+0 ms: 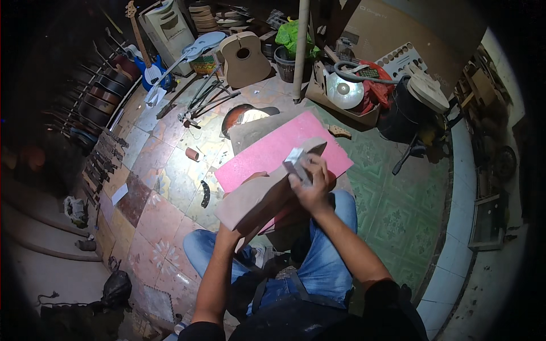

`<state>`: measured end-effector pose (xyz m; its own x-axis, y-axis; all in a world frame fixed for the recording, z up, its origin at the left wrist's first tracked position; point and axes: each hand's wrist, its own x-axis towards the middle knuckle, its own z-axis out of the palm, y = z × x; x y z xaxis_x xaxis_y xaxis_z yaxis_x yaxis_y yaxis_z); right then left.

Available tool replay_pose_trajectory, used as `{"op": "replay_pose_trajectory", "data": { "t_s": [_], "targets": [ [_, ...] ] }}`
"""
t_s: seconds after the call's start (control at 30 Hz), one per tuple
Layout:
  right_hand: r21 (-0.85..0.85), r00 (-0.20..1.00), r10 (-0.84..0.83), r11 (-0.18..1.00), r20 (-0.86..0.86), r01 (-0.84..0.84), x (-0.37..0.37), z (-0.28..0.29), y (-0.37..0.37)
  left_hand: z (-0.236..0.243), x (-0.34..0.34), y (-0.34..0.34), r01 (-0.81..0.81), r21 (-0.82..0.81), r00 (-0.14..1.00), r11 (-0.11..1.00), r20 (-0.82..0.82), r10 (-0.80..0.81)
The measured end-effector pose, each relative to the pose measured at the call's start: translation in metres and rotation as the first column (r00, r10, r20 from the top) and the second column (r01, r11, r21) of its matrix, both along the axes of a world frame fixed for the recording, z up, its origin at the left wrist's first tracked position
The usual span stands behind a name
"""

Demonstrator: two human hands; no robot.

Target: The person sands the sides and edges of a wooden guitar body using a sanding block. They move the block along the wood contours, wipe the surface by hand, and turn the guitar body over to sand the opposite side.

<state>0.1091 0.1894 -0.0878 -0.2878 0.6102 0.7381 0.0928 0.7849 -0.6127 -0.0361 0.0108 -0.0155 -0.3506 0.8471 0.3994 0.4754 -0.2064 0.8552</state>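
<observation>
On the near side of the pink board (284, 139), the person's jeans-clad legs (333, 244) are bent and spread. Above them, and overlapping that board's near part from this view, a curved wooden body (250, 200) is held up at a tilt. The left hand (257, 175) appears to grip it from beneath; only a few fingers show past its far edge, the rest being hidden. The right hand (314, 190) is closed around a grey block (297, 163), set at the wood's right-hand end and slightly blurred.

The step in hand looks like rubbing the block along the wood's edge. The next stroke would call for the left hand to keep the body steady while the right follows the curve with even pressure.

Left of the pink board, a black curved strip (205, 194) and a brown cylinder (192, 154) lie on the floor. Just beyond it are a sunburst guitar body (233, 120) and, to the right, a pale headstock (339, 132). Well beyond it, a pale guitar body (244, 65) stands upright.
</observation>
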Motion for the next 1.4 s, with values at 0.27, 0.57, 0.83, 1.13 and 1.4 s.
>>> {"op": "replay_pose_trajectory", "data": {
  "t_s": [0.27,0.57,0.83,1.13,1.4],
  "targets": [
    [-0.067,0.996,0.055,0.996,-0.073,-0.060,-0.009,0.007,-0.023,-0.036,-0.017,-0.023,0.054,-0.100,0.999,0.994,0.006,-0.053],
    [-0.068,1.000,-0.016,0.998,-0.021,0.015,-0.001,0.001,-0.016,-0.038,-0.017,-0.020,0.055,-0.114,0.998,0.992,-0.035,-0.059],
    [-0.050,0.987,-0.135,0.989,0.092,0.140,0.008,0.004,-0.004,-0.042,-0.017,-0.017,0.070,-0.148,0.993,0.986,-0.084,-0.083],
    [-0.077,0.993,-0.098,0.992,0.070,0.103,0.008,0.001,-0.002,-0.029,-0.007,-0.012,0.084,-0.164,0.996,0.983,-0.010,-0.087],
    [-0.154,0.970,-0.149,0.972,0.190,0.180,0.021,0.020,0.011,-0.034,0.000,-0.010,0.037,-0.092,0.999,0.995,-0.023,-0.039]
  ]
}}
